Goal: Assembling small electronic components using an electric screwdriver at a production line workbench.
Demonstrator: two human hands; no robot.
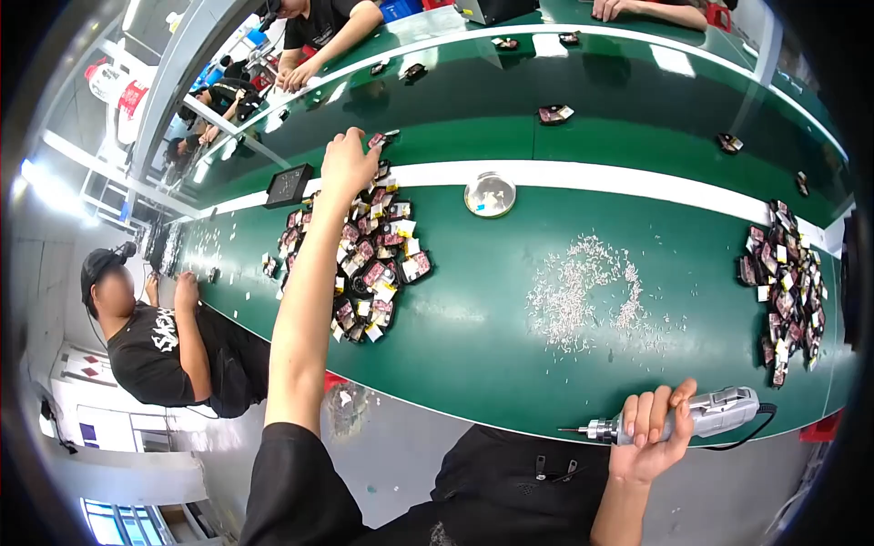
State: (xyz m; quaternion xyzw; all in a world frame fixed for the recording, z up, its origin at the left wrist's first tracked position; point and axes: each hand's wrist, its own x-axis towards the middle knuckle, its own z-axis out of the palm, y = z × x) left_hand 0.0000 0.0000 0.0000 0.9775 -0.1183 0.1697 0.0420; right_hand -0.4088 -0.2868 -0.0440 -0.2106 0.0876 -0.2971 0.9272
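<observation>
My left hand (349, 166) reaches over the far side of the green bench. Its thumb and fingers are closed at a small black part with a pink and white face (381, 139), over the conveyor edge. Below that forearm lies a heap of similar black parts (366, 250), many with white and yellow tabs; the arm hides some of it. At the near edge, my right hand (651, 423) is wrapped round a silver electric screwdriver (724, 412). The tool lies level, its thin bit pointing left and its cord trailing right. Many tiny pale screw-like pieces (583, 296) are scattered ahead of it.
A round metal dish (490, 195) and a black tray (289, 186) stand along the white strip. Another heap of parts (787, 291) lies at right. Single parts (555, 114) sit on the dark conveyor. One co-worker (164, 337) sits at left; others work across the line.
</observation>
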